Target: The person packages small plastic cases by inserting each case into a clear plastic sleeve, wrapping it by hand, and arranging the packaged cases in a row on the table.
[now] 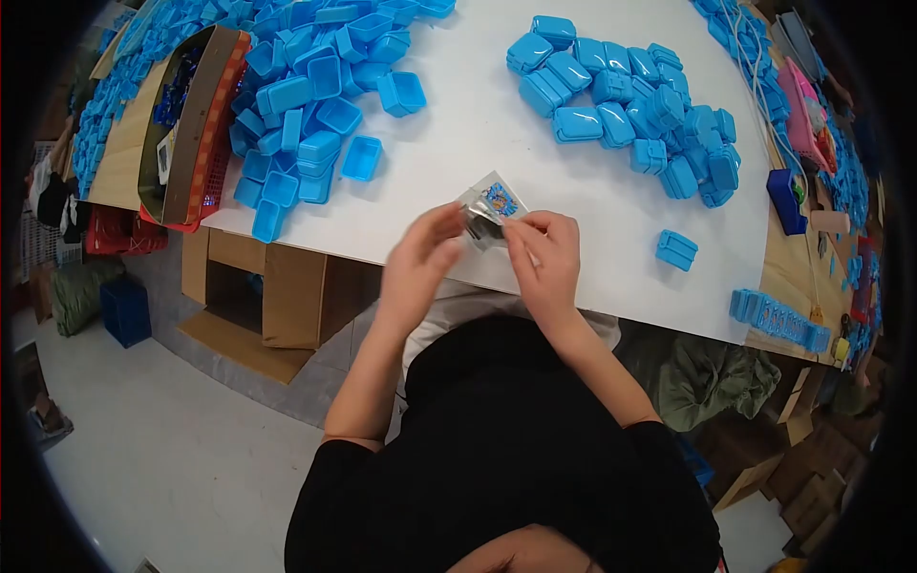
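A small see-through packet with a dark, shiny part [485,227] lies near the table's front edge, overlapping a white card with a colourful print [501,199]. My right hand [546,256] pinches its right side between thumb and fingertips. On the other side, my left hand [420,256] is slightly blurred, thumb and fingers apart, with its fingertips close to the packet's left edge. Open blue plastic boxes [363,159] are heaped to the left. Shut blue boxes with glossy lids [579,124] form a group to the right, and a single blue box [676,250] sits nearer me.
A long cardboard tray in a red basket [205,124] stands at the table's left edge. Blue hinged parts in a row [778,320] lie at the right corner. An open cardboard box [287,301] is below the table. A dark blue container [787,201] stands right.
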The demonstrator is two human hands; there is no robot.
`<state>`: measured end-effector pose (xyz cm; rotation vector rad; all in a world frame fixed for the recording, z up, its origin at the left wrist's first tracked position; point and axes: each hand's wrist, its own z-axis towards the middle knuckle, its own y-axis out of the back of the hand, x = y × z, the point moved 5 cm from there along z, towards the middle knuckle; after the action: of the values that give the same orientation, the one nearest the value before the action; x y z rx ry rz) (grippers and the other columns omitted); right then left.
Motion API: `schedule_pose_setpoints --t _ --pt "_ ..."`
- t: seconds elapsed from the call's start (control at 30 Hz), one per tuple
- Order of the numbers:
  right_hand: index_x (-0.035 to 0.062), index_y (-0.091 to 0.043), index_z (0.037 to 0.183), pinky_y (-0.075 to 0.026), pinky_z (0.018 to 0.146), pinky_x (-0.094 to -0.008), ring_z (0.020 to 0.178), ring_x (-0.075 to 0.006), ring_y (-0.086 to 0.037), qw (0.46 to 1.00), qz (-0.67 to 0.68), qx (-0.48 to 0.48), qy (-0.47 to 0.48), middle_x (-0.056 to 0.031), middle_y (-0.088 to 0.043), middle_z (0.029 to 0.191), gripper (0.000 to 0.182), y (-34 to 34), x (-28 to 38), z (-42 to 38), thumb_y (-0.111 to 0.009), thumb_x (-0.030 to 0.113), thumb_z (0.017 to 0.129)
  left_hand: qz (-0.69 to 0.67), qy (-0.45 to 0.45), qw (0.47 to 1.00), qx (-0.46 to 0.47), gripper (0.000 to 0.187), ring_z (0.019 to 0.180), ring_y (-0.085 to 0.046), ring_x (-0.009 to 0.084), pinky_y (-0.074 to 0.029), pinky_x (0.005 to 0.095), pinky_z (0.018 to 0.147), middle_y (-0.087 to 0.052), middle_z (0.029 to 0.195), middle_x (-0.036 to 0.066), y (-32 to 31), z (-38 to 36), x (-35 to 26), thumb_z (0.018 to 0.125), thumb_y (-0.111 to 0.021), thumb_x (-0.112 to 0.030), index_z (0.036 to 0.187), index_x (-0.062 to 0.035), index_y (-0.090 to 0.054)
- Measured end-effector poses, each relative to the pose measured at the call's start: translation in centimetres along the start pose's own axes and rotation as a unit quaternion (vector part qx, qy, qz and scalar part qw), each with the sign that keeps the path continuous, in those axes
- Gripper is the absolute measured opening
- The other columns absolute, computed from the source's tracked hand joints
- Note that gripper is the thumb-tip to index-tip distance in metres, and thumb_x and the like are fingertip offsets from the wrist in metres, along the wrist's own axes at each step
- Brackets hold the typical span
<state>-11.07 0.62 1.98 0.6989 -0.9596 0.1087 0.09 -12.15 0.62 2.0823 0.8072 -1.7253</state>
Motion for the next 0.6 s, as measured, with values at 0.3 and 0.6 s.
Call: schedule_pose_setpoints --t 0.3,0.6 --pt "0.002 -0.068 0.102 -0.042 0.072 -0.0259 0.087 -0.0175 -0.051 0.916 0.227 0.022 -0.329 -0.0076 -0.059 0.093 0.021 3.8 -3.6 0.6 -0.064 0.003 0.082 -0.229 0.161 0.96 -0.024 0.031 0.089 -0.061 0.017 -0.053 0.0264 0.08 -0.062 0.106 0.012 -5.9 2.0 1.0 0.092 -0.061 -0.007 0.12 0.0027 -0.054" --pt "0.0008 -0.065 0.107 -0.042 0.061 -0.0233 0.071 -0.0138 -0.052 0.974 -0.216 -0.013 -0.066 -0.0056 -0.06 0.085 0.026 5.4 -6.7 0.6 -0.069 0.009 0.082 -0.255 0.155 0.951 -0.077 0.027 0.082 -0.059 0.0139 -0.052 0.0245 0.074 -0.061 0.096 0.009 -3.1 2.7 2.6 0.089 -0.065 -0.004 0.114 0.001 -0.057"
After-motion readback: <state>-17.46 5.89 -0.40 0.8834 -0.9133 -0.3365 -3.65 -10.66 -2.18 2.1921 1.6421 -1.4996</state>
